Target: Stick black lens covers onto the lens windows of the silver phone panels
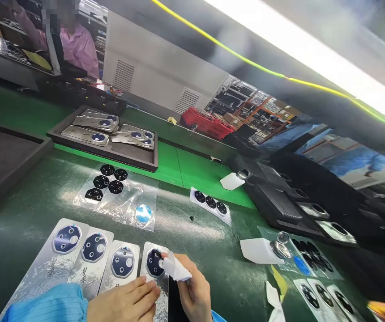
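On the green table [233, 286], toward its near edge, the left hand [125, 302] lies flat on the fourth shiny plate [163, 297]. A white cloth [175, 267], pinched by the right hand [195, 286], meets that plate's dark patch [152, 264]. Pushing too hard might slide it.

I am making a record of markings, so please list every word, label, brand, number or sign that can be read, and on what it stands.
No text is legible.
Leftmost silver panel: dark script, too small to read.
Second silver panel from left: dark script, too small to read.
Tray panels: any marks too small to read.
Background boxes: too blurred.
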The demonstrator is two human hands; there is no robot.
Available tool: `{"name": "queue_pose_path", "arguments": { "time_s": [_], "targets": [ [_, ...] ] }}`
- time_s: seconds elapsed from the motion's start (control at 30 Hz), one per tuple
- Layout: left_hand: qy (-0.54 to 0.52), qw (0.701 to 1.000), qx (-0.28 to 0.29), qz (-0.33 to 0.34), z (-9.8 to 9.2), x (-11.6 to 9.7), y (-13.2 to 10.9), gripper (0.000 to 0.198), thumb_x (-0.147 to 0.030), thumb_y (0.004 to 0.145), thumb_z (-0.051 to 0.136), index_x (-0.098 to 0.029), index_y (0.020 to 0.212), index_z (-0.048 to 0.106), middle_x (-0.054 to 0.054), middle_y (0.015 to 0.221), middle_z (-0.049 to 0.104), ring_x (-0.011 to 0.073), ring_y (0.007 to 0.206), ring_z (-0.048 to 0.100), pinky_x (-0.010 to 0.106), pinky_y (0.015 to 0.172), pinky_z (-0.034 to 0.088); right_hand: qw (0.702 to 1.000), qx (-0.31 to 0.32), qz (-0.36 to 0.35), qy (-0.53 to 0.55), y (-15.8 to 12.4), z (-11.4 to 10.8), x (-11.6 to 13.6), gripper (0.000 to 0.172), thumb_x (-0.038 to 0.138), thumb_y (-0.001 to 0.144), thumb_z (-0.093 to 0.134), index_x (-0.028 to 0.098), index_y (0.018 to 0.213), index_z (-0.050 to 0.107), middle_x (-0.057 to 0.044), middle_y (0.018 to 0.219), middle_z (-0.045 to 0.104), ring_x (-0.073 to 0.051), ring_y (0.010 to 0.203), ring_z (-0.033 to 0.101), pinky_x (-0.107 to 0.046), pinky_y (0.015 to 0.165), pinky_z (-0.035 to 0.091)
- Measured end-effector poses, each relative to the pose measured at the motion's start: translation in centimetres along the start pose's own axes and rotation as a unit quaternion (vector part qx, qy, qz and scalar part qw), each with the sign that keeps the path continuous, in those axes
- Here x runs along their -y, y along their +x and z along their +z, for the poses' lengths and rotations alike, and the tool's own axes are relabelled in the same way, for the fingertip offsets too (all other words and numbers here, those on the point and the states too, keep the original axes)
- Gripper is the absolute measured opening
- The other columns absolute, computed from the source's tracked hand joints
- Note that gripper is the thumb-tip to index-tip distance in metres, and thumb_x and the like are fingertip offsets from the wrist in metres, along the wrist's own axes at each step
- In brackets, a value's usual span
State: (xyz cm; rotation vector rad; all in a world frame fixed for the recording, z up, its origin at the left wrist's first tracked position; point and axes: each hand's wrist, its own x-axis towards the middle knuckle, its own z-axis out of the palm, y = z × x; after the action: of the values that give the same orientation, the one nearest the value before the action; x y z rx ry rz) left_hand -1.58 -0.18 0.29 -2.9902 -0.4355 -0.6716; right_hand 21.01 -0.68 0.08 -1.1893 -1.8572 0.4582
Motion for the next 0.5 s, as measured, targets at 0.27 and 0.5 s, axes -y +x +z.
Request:
{"name": "queue_pose_path", "arguments": {
  "time_s": [0.27, 0.5],
  "targets": [
    [-0.016, 1.0, -0.007, -0.013, -0.32, 0.01, 0.33, 0.024, -0.023, 0.102, 0.045, -0.014, 0.103, 0.067, 0.006, 0.122, 0.072, 0.0187, 0.113, 0.065, 0.032, 0.104, 0.044, 0.999, 0.014, -0.036, 0.006, -0.57, 0.03, -0.02, 0.03, 0.019, 0.101, 0.042, 0.027, 0.122, 0.062, -0.009, 0.107, 0.075, -0.023, 0.1, 0.072, -0.033, 0.081, 0.06],
    [-0.017, 1.0, -0.004, -0.01, -0.4, 0.0, 0.16, 0.023, -0.022, 0.101, 0.044, -0.014, 0.104, 0.066, 0.006, 0.124, 0.07, 0.0184, 0.114, 0.063, 0.032, 0.107, 0.041, 0.998, 0.031, -0.05, 0.011, -0.84, -0.41, -0.21, 0.031, 0.03, 0.104, 0.038, 0.025, 0.125, 0.06, -0.011, 0.112, 0.074, -0.024, 0.101, 0.072, -0.034, 0.081, 0.061]
  ]
}}
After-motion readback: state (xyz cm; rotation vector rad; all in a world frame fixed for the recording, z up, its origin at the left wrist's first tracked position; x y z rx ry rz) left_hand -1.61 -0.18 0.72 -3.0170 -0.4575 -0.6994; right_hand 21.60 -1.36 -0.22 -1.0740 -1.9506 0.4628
